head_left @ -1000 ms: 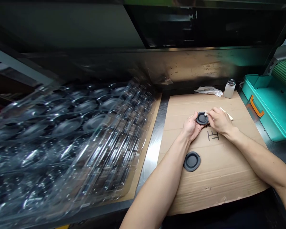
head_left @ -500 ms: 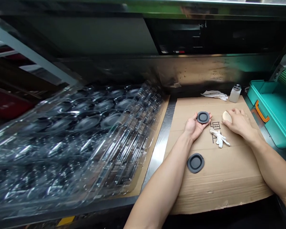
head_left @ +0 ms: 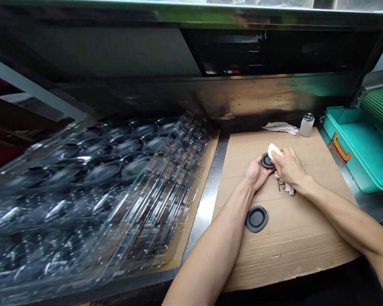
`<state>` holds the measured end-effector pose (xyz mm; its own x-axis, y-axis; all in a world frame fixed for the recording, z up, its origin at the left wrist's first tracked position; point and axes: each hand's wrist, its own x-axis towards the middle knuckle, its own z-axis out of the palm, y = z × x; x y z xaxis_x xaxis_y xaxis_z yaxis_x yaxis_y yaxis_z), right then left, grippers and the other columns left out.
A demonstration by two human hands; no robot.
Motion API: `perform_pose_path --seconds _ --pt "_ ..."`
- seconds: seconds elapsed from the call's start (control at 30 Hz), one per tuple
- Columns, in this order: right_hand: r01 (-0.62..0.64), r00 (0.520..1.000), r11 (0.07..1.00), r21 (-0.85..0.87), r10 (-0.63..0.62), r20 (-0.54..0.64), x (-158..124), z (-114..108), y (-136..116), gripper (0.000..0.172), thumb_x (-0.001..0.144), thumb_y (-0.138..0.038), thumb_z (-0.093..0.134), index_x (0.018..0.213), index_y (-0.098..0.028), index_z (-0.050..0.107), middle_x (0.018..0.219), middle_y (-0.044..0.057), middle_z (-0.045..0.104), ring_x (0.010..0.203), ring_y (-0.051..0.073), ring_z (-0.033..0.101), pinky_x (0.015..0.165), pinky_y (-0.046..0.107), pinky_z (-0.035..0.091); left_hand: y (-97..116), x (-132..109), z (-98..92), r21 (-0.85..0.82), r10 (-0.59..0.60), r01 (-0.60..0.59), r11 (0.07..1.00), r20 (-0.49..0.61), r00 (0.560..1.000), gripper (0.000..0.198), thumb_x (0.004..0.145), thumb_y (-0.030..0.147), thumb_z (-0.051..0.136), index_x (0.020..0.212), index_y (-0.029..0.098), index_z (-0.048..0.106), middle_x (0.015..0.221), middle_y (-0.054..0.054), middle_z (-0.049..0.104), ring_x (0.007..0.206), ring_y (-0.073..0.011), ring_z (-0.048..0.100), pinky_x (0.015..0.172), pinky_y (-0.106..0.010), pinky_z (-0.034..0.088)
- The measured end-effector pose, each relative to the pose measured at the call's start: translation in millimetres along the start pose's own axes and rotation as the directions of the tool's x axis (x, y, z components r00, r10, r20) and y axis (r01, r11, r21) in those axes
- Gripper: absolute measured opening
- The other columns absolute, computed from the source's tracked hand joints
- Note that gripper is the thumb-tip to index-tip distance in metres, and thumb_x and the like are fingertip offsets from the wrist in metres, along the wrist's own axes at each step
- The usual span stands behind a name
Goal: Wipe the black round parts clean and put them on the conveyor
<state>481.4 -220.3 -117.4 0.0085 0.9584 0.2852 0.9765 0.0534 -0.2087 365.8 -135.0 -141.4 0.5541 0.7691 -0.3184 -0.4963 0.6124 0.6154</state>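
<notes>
My left hand point(head_left: 256, 174) holds a small dark grey rounded part with a recessed centre point(head_left: 267, 160) above the cardboard. In my right hand point(head_left: 289, 166) is a cream-coloured sponge pad point(head_left: 274, 150), pinched between the fingers and set against the right side of that part. Partly hidden under my right hand lies a crumpled white glove point(head_left: 289, 189). A second dark grey part point(head_left: 256, 219) of the same shape rests flat on the cardboard, nearer to me than my left hand.
A cardboard sheet point(head_left: 293, 238) covers the work surface. Clear plastic trays point(head_left: 140, 199) with several dark parts stand at left. At the back are a white glove point(head_left: 280, 128) and a bottle with a metal top point(head_left: 307, 125). A teal bin point(head_left: 364, 165) with an orange handle stands right.
My right hand has moved left with the sponge pad, from beside the held part onto it. It now covers part of the crumpled glove. The whole view has shifted slightly.
</notes>
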Motion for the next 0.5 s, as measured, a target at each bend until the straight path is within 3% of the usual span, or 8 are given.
perform_pose_path --seconds 0.1,0.2,0.33,0.5 --pt "0.066 0.997 0.997 -0.031 -0.064 0.050 -4.0 -4.1 -0.2 0.038 0.105 -0.030 0.046 0.139 -0.024 0.063 0.131 0.016 0.058 0.113 0.030 0.047 0.097 0.042 0.046 0.6 0.6 0.2 0.020 -0.020 0.020 1.000 0.027 0.999 0.044 0.108 0.032 0.033 0.113 0.008 0.070 0.100 -0.015 0.078 0.093 -0.0221 0.075 0.094 -0.039 0.060" --pt "0.001 0.999 0.997 -0.075 0.002 0.033 -7.9 -4.5 -2.7 0.039 0.105 -0.029 0.045 0.138 -0.021 0.063 0.128 0.019 0.058 0.112 0.031 0.047 0.095 0.043 0.047 0.5 1.9 1.2 0.024 0.021 -0.021 0.999 -0.007 1.000 0.041 0.108 0.028 0.034 0.107 0.009 0.070 0.096 -0.013 0.078 0.089 -0.0203 0.075 0.094 -0.038 0.060" --pt "0.086 0.995 0.995 -0.055 -0.083 0.060 -5.5 -3.7 0.3 0.039 0.104 -0.028 0.045 0.138 -0.024 0.063 0.128 0.016 0.059 0.110 0.030 0.048 0.094 0.041 0.046 1.5 2.8 -0.3 0.037 -0.014 0.014 0.999 0.003 1.000 0.038 0.107 0.029 0.037 0.113 0.009 0.069 0.102 -0.015 0.078 0.095 -0.0226 0.075 0.095 -0.038 0.060" --pt "-0.182 0.983 0.982 -0.049 0.182 -0.009 6.5 -3.7 47.1 0.037 0.104 -0.033 0.044 0.126 -0.020 0.071 0.121 0.018 0.061 0.112 0.032 0.049 0.095 0.042 0.044 10.4 -2.9 -2.1 0.014 -0.017 0.017 1.000 -0.006 1.000 0.043 0.108 0.035 0.031 0.126 0.010 0.062 0.119 -0.021 0.074 0.105 -0.0258 0.074 0.086 -0.038 0.060"
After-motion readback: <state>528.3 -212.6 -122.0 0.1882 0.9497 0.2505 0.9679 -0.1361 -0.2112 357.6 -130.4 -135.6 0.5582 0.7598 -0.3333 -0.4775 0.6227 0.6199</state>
